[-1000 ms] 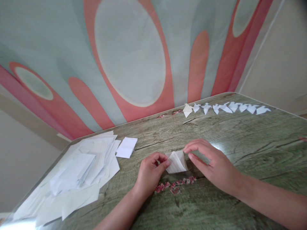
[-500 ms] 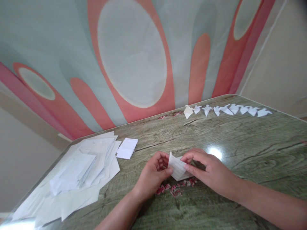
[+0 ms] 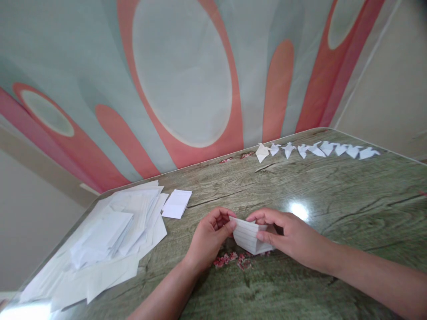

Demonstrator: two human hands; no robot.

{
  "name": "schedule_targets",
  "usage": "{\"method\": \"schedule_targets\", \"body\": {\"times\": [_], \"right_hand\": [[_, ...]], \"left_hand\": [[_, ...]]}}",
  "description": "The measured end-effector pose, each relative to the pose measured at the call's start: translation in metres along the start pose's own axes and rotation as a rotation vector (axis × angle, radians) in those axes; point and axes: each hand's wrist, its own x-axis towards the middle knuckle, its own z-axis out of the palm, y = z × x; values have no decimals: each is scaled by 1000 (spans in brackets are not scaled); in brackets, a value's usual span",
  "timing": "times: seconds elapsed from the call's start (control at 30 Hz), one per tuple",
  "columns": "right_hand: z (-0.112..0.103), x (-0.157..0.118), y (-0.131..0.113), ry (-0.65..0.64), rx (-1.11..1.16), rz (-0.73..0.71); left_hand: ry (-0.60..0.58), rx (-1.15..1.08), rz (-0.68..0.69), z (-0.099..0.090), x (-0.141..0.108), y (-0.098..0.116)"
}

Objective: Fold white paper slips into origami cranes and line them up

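Observation:
Between my two hands is a folded piece of lined white paper [image 3: 246, 235], held just above or on the wood-patterned tabletop [image 3: 227, 186]; I cannot tell whether it touches. My left hand [image 3: 213, 233] pinches its left upper corner between thumb and fingers. On the other side my right hand [image 3: 283, 231] grips the right part, thumb on the near face and fingers behind the upper edge. A vertical crease shows near the right thumb. The back of the paper is hidden by its front face and my fingers.
At the left lies a spread pile of white paper sheets [image 3: 113, 275]. A small folded paper stack [image 3: 177, 204] sits beside it. Several folded paper figures [image 3: 288, 150] line the far right edge. A patterned wall panel [image 3: 183, 66] rises behind the table.
The paper has turned and spread wider between my hands, its lined face now more toward me and its upper edge flatter. Both hands still hold it. The view has shifted slightly.

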Motion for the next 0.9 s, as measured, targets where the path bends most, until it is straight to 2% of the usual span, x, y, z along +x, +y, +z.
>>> {"method": "schedule_targets", "body": {"times": [0.17, 0.37, 0.57, 0.73, 0.9], "right_hand": [[-5, 1, 3, 6, 38, -17], [-5, 2, 7, 61, -133, -60], [-6, 2, 0, 70, -166, -130], [-5, 2, -5, 16, -186, -192], [-5, 1, -5, 29, -202, -169]], "left_hand": [[-57, -33, 36, -5, 0, 4], [-177, 210, 21, -8, -3, 3], [-130, 397, 91, -6, -3, 9], [-117, 403, 108, -7, -3, 8], [-95, 389, 117, -9, -4, 5]]}}
